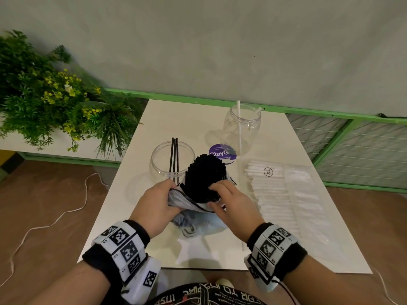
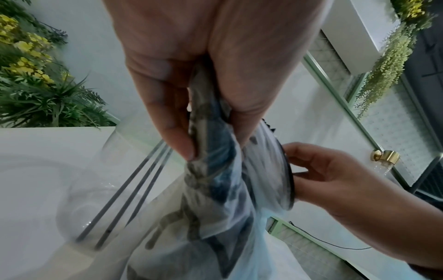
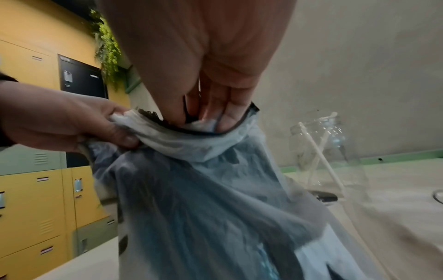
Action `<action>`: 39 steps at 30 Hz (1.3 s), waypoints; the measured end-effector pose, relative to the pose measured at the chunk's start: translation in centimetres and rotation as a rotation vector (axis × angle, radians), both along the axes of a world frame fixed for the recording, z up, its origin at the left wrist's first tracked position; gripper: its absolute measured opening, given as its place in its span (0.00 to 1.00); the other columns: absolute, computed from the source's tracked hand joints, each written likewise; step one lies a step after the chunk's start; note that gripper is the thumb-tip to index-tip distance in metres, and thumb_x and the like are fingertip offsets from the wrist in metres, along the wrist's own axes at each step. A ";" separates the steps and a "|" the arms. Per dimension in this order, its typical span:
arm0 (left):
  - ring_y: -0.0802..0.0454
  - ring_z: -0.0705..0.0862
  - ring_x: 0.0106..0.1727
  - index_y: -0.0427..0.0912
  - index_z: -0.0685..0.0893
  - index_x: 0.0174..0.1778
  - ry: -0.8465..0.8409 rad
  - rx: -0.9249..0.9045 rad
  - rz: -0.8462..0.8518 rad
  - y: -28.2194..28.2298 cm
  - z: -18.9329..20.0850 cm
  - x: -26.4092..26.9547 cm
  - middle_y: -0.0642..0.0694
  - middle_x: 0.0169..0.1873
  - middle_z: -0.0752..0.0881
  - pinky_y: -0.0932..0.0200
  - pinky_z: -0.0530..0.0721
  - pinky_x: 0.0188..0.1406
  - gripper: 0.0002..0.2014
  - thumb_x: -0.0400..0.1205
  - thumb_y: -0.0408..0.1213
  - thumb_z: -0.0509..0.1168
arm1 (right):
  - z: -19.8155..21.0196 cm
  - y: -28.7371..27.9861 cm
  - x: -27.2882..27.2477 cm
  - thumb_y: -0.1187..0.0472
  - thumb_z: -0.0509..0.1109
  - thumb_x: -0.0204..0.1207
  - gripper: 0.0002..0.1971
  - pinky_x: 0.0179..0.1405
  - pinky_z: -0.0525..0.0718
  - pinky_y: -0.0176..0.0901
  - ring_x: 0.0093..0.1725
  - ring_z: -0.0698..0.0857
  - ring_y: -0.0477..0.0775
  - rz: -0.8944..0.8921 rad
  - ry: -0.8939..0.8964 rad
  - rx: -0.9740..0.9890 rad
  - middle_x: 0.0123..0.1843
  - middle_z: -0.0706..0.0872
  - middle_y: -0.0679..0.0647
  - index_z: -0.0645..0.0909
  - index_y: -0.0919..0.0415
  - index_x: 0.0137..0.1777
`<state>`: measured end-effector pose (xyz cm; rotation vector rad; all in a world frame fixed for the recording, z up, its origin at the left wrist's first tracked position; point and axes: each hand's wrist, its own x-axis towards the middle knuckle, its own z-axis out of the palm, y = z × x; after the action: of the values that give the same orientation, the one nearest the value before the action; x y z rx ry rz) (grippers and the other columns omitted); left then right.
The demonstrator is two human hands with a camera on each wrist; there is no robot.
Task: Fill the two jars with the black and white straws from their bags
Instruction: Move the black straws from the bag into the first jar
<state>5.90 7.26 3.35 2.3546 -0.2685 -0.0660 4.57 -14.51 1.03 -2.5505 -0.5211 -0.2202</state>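
My right hand (image 1: pixel 229 203) covers the near side of the black straw bundle (image 1: pixel 204 177); the straws' lower lengths are sunk in the bag (image 1: pixel 191 221), can't count them. In the right wrist view my fingertips (image 3: pixel 225 121) vanish behind the bag rim. The purple sticker (image 1: pixel 222 151) is half hidden, its small print unreadable. The bag of white straws (image 1: pixel 284 194) blurs out toward the near end. Left wrist view: bag smeared.

You are in what looks like a café or shared office lounge. You sit at a white table (image 1: pixel 308 227) against a plain wall, beside a green-framed mesh railing (image 1: pixel 356 137) and a planter of artificial greenery (image 1: pixel 44 95). Behind you stand yellow lockers (image 3: pixel 31 208), with more greenery hanging above.
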 end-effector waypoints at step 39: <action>0.59 0.75 0.34 0.52 0.73 0.40 0.013 -0.257 0.034 -1.7 0.4 0.6 0.51 0.34 0.79 0.71 0.71 0.32 0.14 0.74 0.25 0.65 | -0.2 -1.3 2.3 0.70 0.73 0.72 0.28 0.54 0.81 0.42 0.55 0.77 0.47 -0.248 -0.386 0.297 0.58 0.73 0.49 0.67 0.55 0.68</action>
<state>6.49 5.54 3.74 2.1016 -0.2165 -0.0286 6.88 -15.78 0.79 -2.2792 -0.2809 -0.8271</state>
